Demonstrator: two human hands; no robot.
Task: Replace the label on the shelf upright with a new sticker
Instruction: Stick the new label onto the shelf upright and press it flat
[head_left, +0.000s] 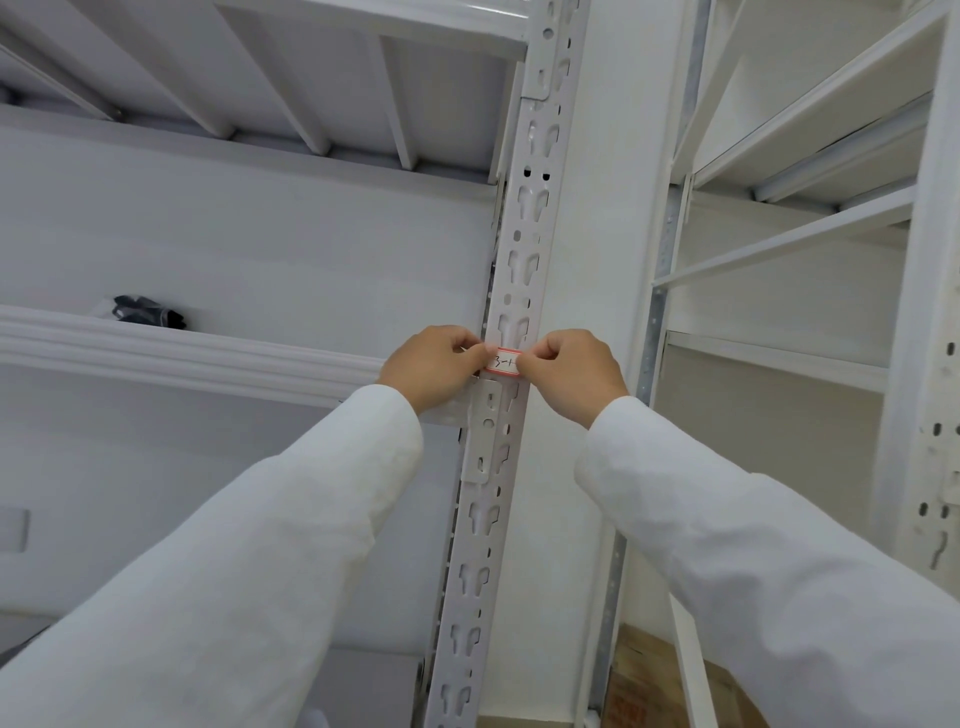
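A white perforated shelf upright (519, 249) runs up the middle of the view. A small white sticker with a red border and handwritten marks (505, 361) lies across it at shelf height. My left hand (434, 366) pinches the sticker's left end and my right hand (569, 369) pinches its right end, fingers curled. The fingertips cover both ends of the sticker, so I cannot tell whether it is fully stuck down. White sleeves cover both arms.
A white shelf beam (182, 356) meets the upright at the left, with a dark bundle (148, 310) on that shelf. More white shelving (805, 244) stands to the right. A cardboard box (644, 680) sits low down beside the upright.
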